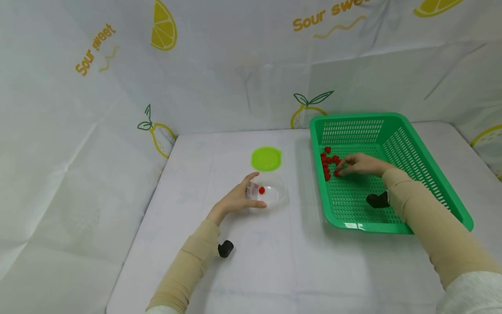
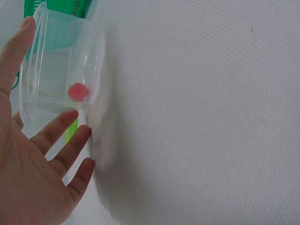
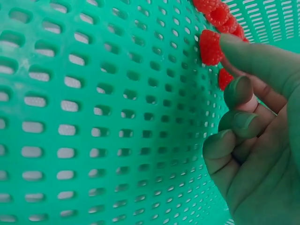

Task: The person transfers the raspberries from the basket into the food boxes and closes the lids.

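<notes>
A clear plastic container (image 1: 276, 194) stands on the table, and one red raspberry (image 1: 261, 190) lies inside it. My left hand (image 1: 237, 198) holds this container from its left side, thumb near the rim and fingers spread around the wall. Over in the green basket (image 1: 319, 192), my right hand (image 1: 361, 165) reaches down to the raspberries. Its thumb and index finger pinch a single raspberry (image 3: 211, 48) close to the basket's floor, the other fingers curled. More raspberries (image 1: 325, 165) are gathered along the basket's left wall.
Behind the container lies a lime-green lid (image 1: 266, 158), flat on the white tablecloth (image 1: 251, 261). The basket's raised walls surround the right hand. A white lemon-print sheet (image 1: 235, 69) hangs behind and left of the table. Each wrist carries a black camera mount (image 1: 225, 248).
</notes>
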Tool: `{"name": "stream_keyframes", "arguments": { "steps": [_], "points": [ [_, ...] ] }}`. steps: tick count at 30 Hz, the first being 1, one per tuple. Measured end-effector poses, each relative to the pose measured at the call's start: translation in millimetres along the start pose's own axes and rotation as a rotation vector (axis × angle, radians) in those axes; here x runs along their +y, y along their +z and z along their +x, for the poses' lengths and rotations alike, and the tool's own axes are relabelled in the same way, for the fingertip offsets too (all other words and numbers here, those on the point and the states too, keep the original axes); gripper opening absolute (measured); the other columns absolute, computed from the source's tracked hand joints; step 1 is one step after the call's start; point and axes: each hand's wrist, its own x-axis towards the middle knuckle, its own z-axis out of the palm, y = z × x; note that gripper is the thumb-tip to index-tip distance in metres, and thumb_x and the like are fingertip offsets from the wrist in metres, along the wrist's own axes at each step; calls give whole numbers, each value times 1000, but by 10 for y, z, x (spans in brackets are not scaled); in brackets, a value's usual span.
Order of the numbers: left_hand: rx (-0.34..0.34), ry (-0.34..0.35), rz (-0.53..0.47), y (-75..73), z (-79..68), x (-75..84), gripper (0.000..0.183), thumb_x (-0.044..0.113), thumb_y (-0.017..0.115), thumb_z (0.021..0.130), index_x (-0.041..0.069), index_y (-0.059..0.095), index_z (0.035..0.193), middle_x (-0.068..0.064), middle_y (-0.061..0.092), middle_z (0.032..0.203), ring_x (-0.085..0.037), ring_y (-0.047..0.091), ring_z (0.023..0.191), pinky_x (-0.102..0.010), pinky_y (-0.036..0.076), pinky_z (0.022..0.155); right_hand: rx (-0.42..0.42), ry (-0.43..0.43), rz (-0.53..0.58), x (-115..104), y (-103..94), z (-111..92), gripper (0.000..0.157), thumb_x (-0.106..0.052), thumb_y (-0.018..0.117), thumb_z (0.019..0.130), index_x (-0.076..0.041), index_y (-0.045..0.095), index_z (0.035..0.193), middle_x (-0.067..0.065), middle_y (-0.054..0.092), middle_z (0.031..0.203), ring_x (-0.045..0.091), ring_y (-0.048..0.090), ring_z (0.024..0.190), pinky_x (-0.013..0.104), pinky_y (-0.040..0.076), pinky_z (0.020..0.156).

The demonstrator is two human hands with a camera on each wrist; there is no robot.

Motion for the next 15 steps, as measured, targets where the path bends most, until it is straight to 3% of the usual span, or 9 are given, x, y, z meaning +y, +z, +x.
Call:
{"name": "stream_keyframes", "arguments": {
  "steps": [3, 7, 11, 15],
  "points": [
    [-3, -4, -4, -2, 1, 0, 97, 47, 79, 67, 49, 17, 142, -6, 34, 148, -27, 30, 139, -52, 26, 110, -7, -1, -14, 29, -4, -5, 43, -33, 60, 90, -1, 57, 118, 25, 49, 127, 33, 51, 108, 42, 47, 81],
    [-2, -8, -14, -8, 0, 6, 99, 46, 80, 67, 49, 17, 142, -5, 35, 147, -27, 31, 138, -51, 26, 110, -30, 11, -6, 44, -16, -5, 45, -35, 59, 90, -2, 55, 120, 27, 46, 130, 37, 49, 114, 45, 47, 83],
    [0, -7, -17, -7, 1, 3, 99, 47, 80, 66, 47, 17, 143, -5, 37, 146, -27, 32, 137, -51, 26, 110, -41, 17, -7, 46, -5, 6, 43, -35, 60, 90, -2, 56, 118, 19, 52, 115, 27, 50, 95, 36, 45, 75],
    [0, -2, -11, -4, 2, 5, 100, 47, 80, 66, 44, 17, 144, -6, 37, 146, -27, 32, 137, -51, 26, 111, -44, 18, -5, 37, 11, 17, 38, -32, 60, 90, -1, 57, 114, 9, 52, 94, 18, 41, 76, 31, 38, 65]
  ]
}}
